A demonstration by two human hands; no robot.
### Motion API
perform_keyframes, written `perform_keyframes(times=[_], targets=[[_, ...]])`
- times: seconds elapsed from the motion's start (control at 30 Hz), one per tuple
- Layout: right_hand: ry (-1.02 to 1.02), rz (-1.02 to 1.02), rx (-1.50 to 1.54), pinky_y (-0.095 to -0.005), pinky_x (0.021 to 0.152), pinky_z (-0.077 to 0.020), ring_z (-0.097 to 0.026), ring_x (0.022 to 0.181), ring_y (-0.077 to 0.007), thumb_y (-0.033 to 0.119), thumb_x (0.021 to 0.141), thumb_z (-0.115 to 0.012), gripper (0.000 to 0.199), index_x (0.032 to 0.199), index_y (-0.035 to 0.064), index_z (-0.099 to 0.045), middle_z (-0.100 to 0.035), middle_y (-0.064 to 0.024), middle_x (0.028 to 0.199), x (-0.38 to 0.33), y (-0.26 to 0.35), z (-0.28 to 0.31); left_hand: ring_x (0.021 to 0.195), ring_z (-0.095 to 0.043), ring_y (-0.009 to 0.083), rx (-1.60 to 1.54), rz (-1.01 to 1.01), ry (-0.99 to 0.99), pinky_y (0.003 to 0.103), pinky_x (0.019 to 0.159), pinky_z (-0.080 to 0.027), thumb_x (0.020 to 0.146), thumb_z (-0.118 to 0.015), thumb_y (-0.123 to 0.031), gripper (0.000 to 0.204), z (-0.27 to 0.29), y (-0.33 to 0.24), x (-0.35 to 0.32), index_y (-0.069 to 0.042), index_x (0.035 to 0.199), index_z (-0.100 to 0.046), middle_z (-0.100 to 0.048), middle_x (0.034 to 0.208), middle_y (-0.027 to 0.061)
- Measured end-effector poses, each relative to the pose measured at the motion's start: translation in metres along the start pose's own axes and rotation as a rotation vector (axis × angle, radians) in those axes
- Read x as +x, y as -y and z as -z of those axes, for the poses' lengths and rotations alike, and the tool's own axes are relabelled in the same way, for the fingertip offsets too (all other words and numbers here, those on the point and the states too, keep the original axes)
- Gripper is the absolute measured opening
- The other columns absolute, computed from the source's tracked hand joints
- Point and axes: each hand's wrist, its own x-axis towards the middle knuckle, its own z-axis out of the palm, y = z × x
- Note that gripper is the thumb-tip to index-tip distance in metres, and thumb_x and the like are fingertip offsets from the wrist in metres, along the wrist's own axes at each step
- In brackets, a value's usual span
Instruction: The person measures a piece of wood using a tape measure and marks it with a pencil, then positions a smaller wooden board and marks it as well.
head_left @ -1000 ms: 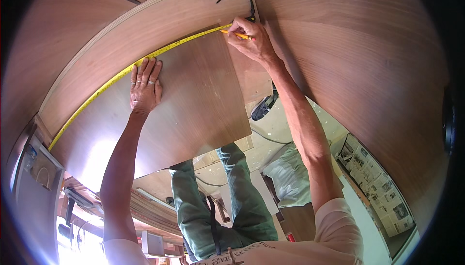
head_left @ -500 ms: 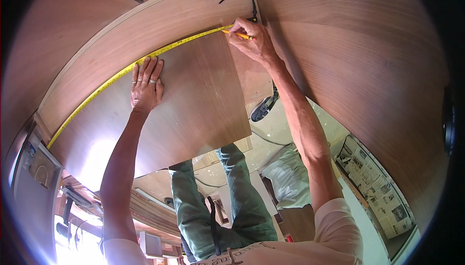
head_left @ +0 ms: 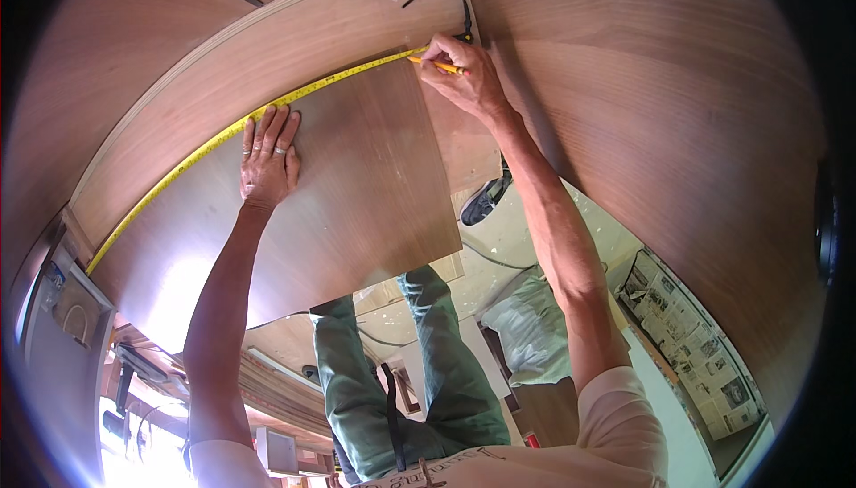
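A yellow tape measure (head_left: 312,87) is stretched along the far edge of a brown wood-grain board (head_left: 357,185). My left hand (head_left: 269,158) lies flat on the board, fingers spread, with the fingertips on the blade's near edge. At the blade's right end, my right hand (head_left: 464,76) pinches a yellow pencil (head_left: 441,65). Its tip points left, close to the board's far right corner. Just beyond that hand the dark tape case (head_left: 465,36) shows only in part, with a black strap (head_left: 466,7) curling from it.
A tall wood-grain panel (head_left: 660,114) rises along the right side. Behind the board runs a paler wooden strip (head_left: 214,87). Below right are a whitish bag (head_left: 533,332), a dark shoe (head_left: 486,200) and newspaper (head_left: 691,345) in a recess. A grey frame (head_left: 67,319) stands at the left.
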Motion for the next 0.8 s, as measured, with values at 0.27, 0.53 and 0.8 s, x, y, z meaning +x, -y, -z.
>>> perform_keyframes(times=[0.27, 0.53, 0.8], targets=[[0.042, -0.038, 0.006, -0.0343, 0.061, -0.0521, -0.068, 0.068, -0.0218, 0.007, 0.084, -0.066, 0.012, 0.083, 0.0032, -0.055, -0.068, -0.0081, 0.076, 0.000, 0.002, 0.001, 0.145, -0.029, 0.0214, -0.009, -0.001, 0.001, 0.048, 0.122, -0.017, 0.089, -0.051, -0.016, 0.059, 0.000, 0.001, 0.000, -0.018, 0.147, -0.041, -0.037, 0.153, 0.0022], [0.038, -0.046, 0.033, -0.0322, 0.062, -0.0511, -0.065, 0.066, -0.0168, 0.006, 0.084, -0.065, 0.010, 0.085, 0.0030, -0.056, -0.065, -0.0077, 0.073, 0.001, 0.001, 0.001, 0.145, -0.029, 0.0214, -0.011, 0.000, -0.003, 0.048, 0.122, -0.017, 0.089, -0.051, -0.016, 0.060, 0.001, 0.000, 0.000, -0.018, 0.147, -0.041, -0.037, 0.153, 0.0017], [-0.124, -0.182, 0.385, -0.0290, 0.074, -0.0503, -0.063, 0.083, -0.0133, 0.011, 0.092, -0.059, 0.010, 0.096, 0.0024, -0.063, -0.067, -0.0075, 0.088, -0.003, 0.006, 0.011, 0.145, -0.029, 0.0212, -0.015, 0.000, -0.009, 0.047, 0.122, -0.018, 0.088, -0.051, -0.015, 0.060, 0.002, -0.001, -0.001, -0.019, 0.147, -0.041, -0.037, 0.153, 0.0015]])
